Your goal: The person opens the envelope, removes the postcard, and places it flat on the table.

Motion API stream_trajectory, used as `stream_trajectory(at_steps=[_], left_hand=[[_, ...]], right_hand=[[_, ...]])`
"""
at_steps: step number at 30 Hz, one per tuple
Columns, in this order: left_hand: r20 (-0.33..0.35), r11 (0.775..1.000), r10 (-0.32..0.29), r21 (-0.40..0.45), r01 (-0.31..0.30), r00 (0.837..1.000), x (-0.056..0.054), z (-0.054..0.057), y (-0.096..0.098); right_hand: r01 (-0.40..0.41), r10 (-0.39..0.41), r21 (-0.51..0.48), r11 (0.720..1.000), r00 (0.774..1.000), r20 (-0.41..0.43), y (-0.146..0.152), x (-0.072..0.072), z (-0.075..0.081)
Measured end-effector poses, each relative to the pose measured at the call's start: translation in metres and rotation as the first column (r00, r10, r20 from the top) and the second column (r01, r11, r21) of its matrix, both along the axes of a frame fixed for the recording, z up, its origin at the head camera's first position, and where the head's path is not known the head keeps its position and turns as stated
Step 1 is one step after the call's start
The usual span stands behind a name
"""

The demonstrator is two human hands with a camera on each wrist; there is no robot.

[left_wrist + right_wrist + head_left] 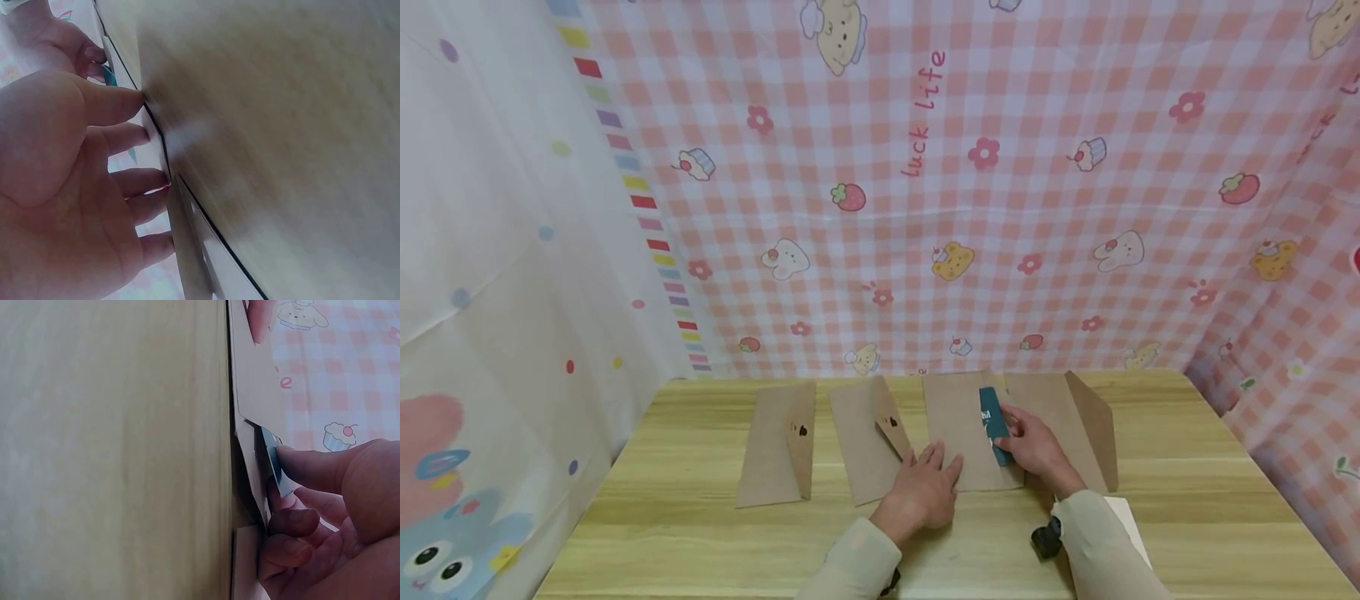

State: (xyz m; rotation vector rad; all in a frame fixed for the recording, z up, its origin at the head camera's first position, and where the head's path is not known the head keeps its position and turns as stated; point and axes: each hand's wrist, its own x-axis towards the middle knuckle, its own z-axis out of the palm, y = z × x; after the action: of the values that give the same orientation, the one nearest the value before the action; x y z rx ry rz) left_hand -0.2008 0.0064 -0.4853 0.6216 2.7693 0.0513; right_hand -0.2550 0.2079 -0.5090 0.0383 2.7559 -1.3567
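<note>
Several brown paper envelopes stand in a row on the wooden table. My right hand (1036, 446) pinches a teal flap-shaped piece with white lettering (988, 417) at the right side of the third envelope (953, 433). In the right wrist view, the thumb lies on one face of this thin teal piece (272, 453) and the curled fingers are behind it. My left hand (925, 493) has its fingers spread, with fingertips at the lower left of the third envelope and by the flap of the second envelope (859, 450). Its palm (47, 181) fills much of the left wrist view.
At the far left lies an envelope (767, 450) with a small dark mark on its flap. Right of my hand is another envelope (1048, 396), its plain flap (1093, 425) folded outward. A white sheet (1127, 525) shows beside my right sleeve. Patterned cloth (1037, 217) hangs behind the table.
</note>
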Motion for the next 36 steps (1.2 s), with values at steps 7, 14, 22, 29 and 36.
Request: stream_trajectory(at_steps=[7,14,22,29,36], left_hand=[[-0.004,1.000,-0.001,-0.014,0.001,1.000,0.0005,0.0008,0.0012],[0.007,1.000,0.005,-0.021,-0.005,1.000,-0.0005,0.0005,0.0014],[0.018,0.999,0.009,-0.038,-0.009,1.000,-0.0012,0.0007,0.0017],[0.003,0.999,0.014,-0.052,-0.014,1.000,-0.0008,-0.0017,0.0027],[0.017,0.999,0.022,-0.040,-0.022,1.000,-0.0014,-0.0020,0.0030]], right_hand=[[0.013,-0.014,-0.024,1.000,1.000,-0.007,0.0003,0.0023,0.0013],[0.012,-0.012,-0.010,1.000,1.000,-0.012,0.0008,0.0021,0.0018],[0.020,-0.020,0.000,1.000,1.000,-0.015,0.0022,0.0042,0.0039],[0.023,-0.023,0.001,1.000,0.999,-0.034,0.0065,0.0030,0.0010],[0.027,-0.027,0.017,0.999,0.999,-0.021,0.0085,0.0037,0.0029]])
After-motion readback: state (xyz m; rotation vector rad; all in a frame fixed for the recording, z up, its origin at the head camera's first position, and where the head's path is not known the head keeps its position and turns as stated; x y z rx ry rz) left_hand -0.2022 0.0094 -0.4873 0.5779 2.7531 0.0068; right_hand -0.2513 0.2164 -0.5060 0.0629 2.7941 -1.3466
